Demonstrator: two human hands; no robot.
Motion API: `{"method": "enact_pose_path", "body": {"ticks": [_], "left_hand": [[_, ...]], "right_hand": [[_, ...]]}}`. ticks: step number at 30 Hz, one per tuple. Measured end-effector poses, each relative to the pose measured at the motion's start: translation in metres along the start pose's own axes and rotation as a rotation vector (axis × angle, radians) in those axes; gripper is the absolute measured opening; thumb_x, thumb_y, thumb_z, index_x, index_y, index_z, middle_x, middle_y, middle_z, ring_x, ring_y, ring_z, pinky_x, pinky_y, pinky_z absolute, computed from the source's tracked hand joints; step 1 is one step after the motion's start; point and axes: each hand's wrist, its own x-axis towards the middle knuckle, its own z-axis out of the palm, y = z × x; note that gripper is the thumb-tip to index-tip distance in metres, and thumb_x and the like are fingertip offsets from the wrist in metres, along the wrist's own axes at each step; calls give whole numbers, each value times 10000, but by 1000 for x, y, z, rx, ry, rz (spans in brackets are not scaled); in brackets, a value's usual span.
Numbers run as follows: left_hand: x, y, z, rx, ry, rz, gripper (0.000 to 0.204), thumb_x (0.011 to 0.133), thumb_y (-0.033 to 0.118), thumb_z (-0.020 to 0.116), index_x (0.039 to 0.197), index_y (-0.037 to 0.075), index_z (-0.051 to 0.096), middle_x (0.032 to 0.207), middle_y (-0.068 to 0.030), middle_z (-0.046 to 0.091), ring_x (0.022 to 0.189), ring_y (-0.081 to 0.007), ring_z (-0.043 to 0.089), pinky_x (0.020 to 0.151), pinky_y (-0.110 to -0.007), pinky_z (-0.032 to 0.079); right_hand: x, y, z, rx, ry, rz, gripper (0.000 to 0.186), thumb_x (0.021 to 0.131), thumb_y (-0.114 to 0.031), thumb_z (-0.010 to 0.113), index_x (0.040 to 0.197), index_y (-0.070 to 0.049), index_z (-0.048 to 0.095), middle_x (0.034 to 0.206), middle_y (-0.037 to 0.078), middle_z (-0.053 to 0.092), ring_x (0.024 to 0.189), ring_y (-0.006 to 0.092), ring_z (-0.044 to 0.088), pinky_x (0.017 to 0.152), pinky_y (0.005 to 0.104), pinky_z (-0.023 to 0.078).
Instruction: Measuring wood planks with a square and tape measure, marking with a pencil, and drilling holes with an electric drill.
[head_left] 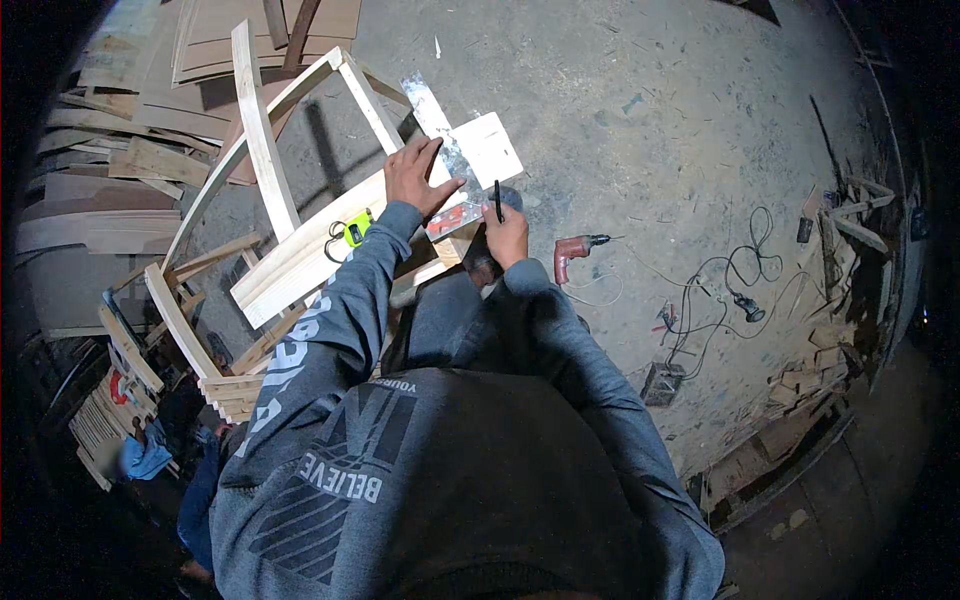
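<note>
My left hand (415, 178) lies with its fingers spread, pressing on a wide pale board (300, 262) and against a worn metal square. The square's blade (428, 108) crosses the board, and its red and silver stock (455, 218) sits along the near edge. In my right hand (508, 238) a slim black pen (498, 200) stands nearly upright beside the square, by the board's edge; I cannot tell whether its tip touches. A yellow-green tape measure (356, 228) rests on the board beside my left forearm.
The board lies across a curved wooden frame (262, 125). To my right on the floor are a red drill (574, 254), tangled black cables (715, 290) and a small box (662, 384). Wood scraps (800, 380) lie far right; stacked sheets (130, 225) fill the left. Another person (148, 452) is at lower left.
</note>
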Motion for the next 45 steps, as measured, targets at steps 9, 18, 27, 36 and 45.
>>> {"method": "enact_pose_path", "body": {"ticks": [9, 18, 27, 36, 45], "left_hand": [[1, 4, -2, 3, -22, -35, 898, 700, 622, 849, 1418, 148, 592, 1414, -119, 586, 1324, -309, 521, 1127, -479, 328], [2, 5, -2, 7, -20, -36, 903, 698, 608, 859, 1429, 152, 587, 1412, -131, 584, 1319, -311, 523, 1129, -478, 326], [1, 4, 1, 0, -1, -37, 876, 680, 578, 866, 1401, 154, 608, 1385, -87, 588, 1315, -279, 516, 1117, -460, 322], [2, 4, -1, 20, -44, -43, 895, 706, 615, 848, 1428, 155, 588, 1419, -109, 571, 1313, -302, 514, 1115, -473, 334], [3, 8, -5, 38, -74, -63, 890, 705, 594, 845, 1427, 151, 573, 1423, -106, 563, 1323, -307, 502, 1117, -488, 321]], "right_hand": [[0, 2, 2, -76, 43, -33, 268, 990, -265, 672, 999, -6, 741, 775, 127, 725, 721, 198, 686, 697, 371, 529], [3, 0, 0, -90, 68, -95, 280, 986, -273, 676, 990, 1, 737, 771, 163, 713, 707, 231, 685, 698, 384, 527], [1, -4, -1, -113, 47, -81, 280, 992, -258, 662, 958, 11, 731, 787, 187, 717, 743, 283, 722, 692, 397, 530], [15, -29, -33, -140, 19, -63, 329, 983, -294, 649, 956, 29, 707, 934, 296, 687, 892, 489, 664, 754, 494, 515], [72, -102, -50, -22, 56, -449, 237, 957, -208, 657, 1042, -2, 738, 1025, 196, 734, 945, 375, 712, 841, 418, 556]]}}
